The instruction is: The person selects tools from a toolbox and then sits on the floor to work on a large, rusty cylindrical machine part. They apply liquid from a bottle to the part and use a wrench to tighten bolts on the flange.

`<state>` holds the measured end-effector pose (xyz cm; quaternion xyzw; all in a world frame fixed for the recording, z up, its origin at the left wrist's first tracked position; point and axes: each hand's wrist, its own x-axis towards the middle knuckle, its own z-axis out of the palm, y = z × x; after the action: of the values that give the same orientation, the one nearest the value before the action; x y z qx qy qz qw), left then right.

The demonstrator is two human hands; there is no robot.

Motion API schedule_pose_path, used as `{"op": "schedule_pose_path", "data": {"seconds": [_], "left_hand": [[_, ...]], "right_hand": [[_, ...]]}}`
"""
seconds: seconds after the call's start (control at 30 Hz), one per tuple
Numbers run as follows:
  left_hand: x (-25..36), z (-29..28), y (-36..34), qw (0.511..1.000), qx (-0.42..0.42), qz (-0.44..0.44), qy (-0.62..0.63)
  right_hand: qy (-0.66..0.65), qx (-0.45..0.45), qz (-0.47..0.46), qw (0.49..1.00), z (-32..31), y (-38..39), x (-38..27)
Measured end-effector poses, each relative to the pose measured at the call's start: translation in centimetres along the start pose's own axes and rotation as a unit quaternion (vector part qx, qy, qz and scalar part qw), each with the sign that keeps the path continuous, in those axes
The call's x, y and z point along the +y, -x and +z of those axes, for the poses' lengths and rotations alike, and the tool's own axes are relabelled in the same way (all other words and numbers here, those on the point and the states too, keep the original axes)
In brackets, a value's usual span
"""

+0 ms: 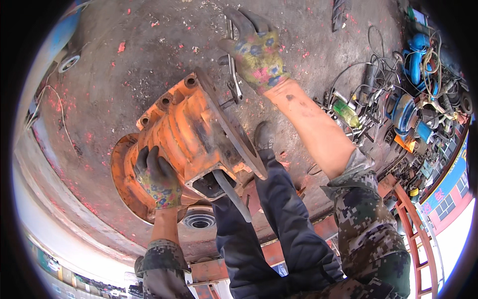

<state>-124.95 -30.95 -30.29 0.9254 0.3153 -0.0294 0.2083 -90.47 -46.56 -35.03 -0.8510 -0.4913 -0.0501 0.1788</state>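
A large orange cast-metal housing (172, 132) with flanges at both ends lies in front of me. My left hand (159, 179), in a patterned glove with dark fingertips, rests on its near left side, fingers laid along the surface. In my right hand (256, 57), gloved alike, is a metal wrench (233, 74), the fingers closed around it. The wrench's lower end is beside a bolt (227, 104) at the right flange; whether they touch I cannot tell. A grey bar (232, 195) sticks out of the housing's square opening.
A ring-shaped part (199, 219) sits below the housing, near my legs. Cables, a green bottle (347, 113), blue machines (417, 60) and metal parts crowd the right side. A red ladder (416, 239) stands at lower right. Red flecks dot the stained floor (149, 45).
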Motion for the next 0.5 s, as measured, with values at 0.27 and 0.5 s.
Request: {"op": "schedule_pose_path", "data": {"seconds": [0.27, 0.5], "left_hand": [[-0.2, -0.3, 0.7, 1.000, 0.017, -0.008, 0.004], [0.1, 0.3, 0.1, 1.000, 0.009, -0.004, 0.006]], "right_hand": [[0.116, -0.490, 0.094, 0.859, -14.3, 0.1, -6.6], [-0.148, -0.547, 0.334, 0.753, -13.2, 10.6, -9.4]]}}
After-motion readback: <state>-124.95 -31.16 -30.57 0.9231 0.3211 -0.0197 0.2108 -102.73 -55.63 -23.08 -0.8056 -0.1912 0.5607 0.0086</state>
